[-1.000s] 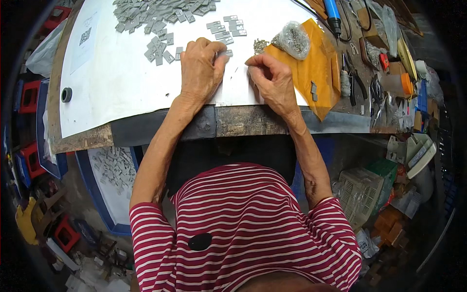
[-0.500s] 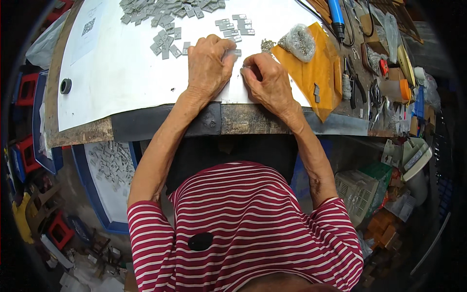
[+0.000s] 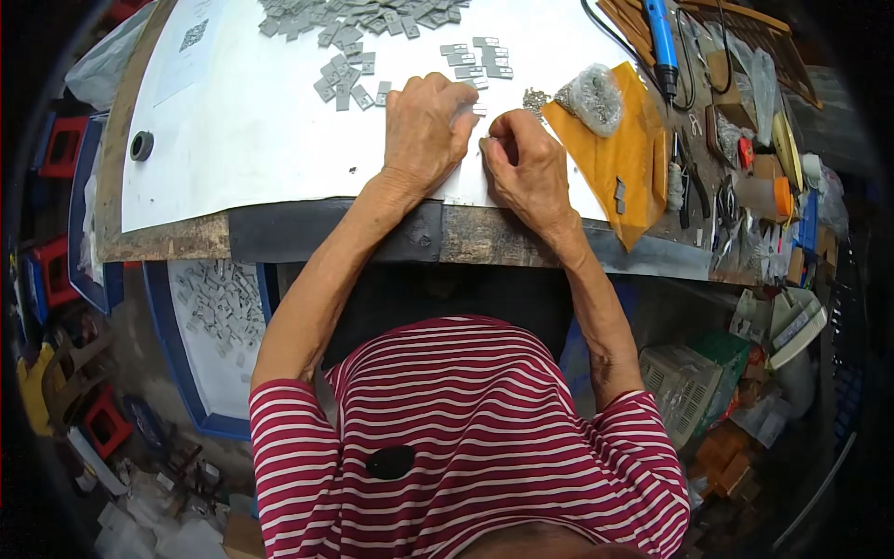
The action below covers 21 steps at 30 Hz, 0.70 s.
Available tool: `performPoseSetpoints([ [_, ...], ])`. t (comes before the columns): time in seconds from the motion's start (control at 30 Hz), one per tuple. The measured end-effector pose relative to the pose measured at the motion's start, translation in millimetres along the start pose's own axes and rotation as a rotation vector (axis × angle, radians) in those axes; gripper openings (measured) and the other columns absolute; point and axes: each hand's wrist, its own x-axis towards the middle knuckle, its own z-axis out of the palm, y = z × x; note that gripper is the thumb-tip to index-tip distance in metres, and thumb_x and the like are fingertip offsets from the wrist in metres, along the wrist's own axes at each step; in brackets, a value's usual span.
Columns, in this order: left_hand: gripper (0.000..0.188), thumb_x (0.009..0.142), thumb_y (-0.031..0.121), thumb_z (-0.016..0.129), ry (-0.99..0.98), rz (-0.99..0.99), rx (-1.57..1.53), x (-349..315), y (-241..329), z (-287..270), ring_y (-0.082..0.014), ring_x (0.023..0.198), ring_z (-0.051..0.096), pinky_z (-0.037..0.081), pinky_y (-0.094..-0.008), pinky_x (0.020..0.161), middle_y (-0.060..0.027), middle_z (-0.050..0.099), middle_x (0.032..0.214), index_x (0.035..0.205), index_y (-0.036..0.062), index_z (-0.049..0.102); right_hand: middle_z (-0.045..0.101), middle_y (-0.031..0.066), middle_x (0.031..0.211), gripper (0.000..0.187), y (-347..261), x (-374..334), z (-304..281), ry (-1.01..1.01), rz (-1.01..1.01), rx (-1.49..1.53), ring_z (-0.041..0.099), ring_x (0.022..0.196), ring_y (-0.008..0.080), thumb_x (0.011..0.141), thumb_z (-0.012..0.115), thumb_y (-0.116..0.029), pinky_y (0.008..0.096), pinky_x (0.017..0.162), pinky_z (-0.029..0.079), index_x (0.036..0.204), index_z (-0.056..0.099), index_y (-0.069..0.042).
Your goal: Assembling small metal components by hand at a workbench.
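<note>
My left hand (image 3: 426,132) rests on the white sheet (image 3: 251,140) with its fingers curled and thumb pressed in; whatever they grip is hidden. Just beyond its fingertips lie small flat grey pieces (image 3: 498,71) in two short columns. My right hand (image 3: 533,166) is closed in a pinch a little to the right, its fingertips apart from the left hand's. Something tiny and dark may be at those fingertips, too small to make out. A small heap of tiny metal parts (image 3: 535,100) sits beyond the right hand. To the far left spreads a larger pile of grey pieces (image 3: 352,37).
A plastic bag of small metal parts (image 3: 596,101) lies on a yellow-brown envelope (image 3: 615,158), with grey pieces lower on it. Farther right are a blue electric screwdriver (image 3: 662,47) and pliers (image 3: 691,186). A black ring (image 3: 142,145) sits left. Below stands a blue-edged tray (image 3: 186,373).
The whole view has shifted slightly, with the table now a little lower and to the right. Both hands keep nearly the same pose and place on the sheet.
</note>
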Motion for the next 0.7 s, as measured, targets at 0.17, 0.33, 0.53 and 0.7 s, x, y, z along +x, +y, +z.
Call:
performPoseSetpoints([
  [0.17,0.017,0.069,0.010,0.064,0.019,0.001,-0.040,-0.1,1.2,-2.1,-0.0212,0.073,0.053,0.040,-0.0339,0.067,-0.0070,0.056,0.075,0.085,0.0055,0.064,0.051,0.0134,0.072,0.012,1.3,-1.2,1.2,0.035,-0.037,0.058,0.055,0.060,0.0280,0.072,0.059,0.001,0.0359,0.052,0.043,0.080,0.050,-0.001],
  [0.33,0.020,0.069,0.007,0.063,0.005,-0.002,-0.092,-3.1,-1.7,-10.1,-0.0222,0.073,0.053,0.042,-0.0337,0.065,-0.0088,0.056,0.077,0.089,0.0043,0.063,0.052,0.0123,0.069,0.010,2.3,-3.3,-2.0,-0.030,0.013,0.107,0.055,0.057,0.0250,0.073,0.059,0.000,0.0335,0.052,0.043,0.078,0.050,0.000],
  [0.53,0.013,0.070,0.004,0.061,0.142,-0.063,0.035,-6.6,-18.1,-41.3,-0.0258,0.078,0.051,0.041,-0.0362,0.072,-0.0111,0.055,0.079,0.083,0.0027,0.062,0.054,0.0120,0.067,0.007,-0.6,-2.7,-5.7,-0.055,0.090,0.137,0.057,0.057,0.0224,0.073,0.057,0.000,0.0313,0.054,0.045,0.077,0.051,0.001],
  [0.7,0.016,0.073,0.010,0.061,0.067,-0.112,0.241,-3.7,-36.2,-52.3,-0.0262,0.084,0.050,0.040,-0.0368,0.076,-0.0115,0.055,0.086,0.086,0.0029,0.064,0.054,0.0030,0.062,0.006,1.3,-3.8,-1.5,0.014,0.059,0.118,0.050,0.054,0.0082,0.076,0.059,0.000,0.0236,0.050,0.041,0.077,0.054,0.001],
])
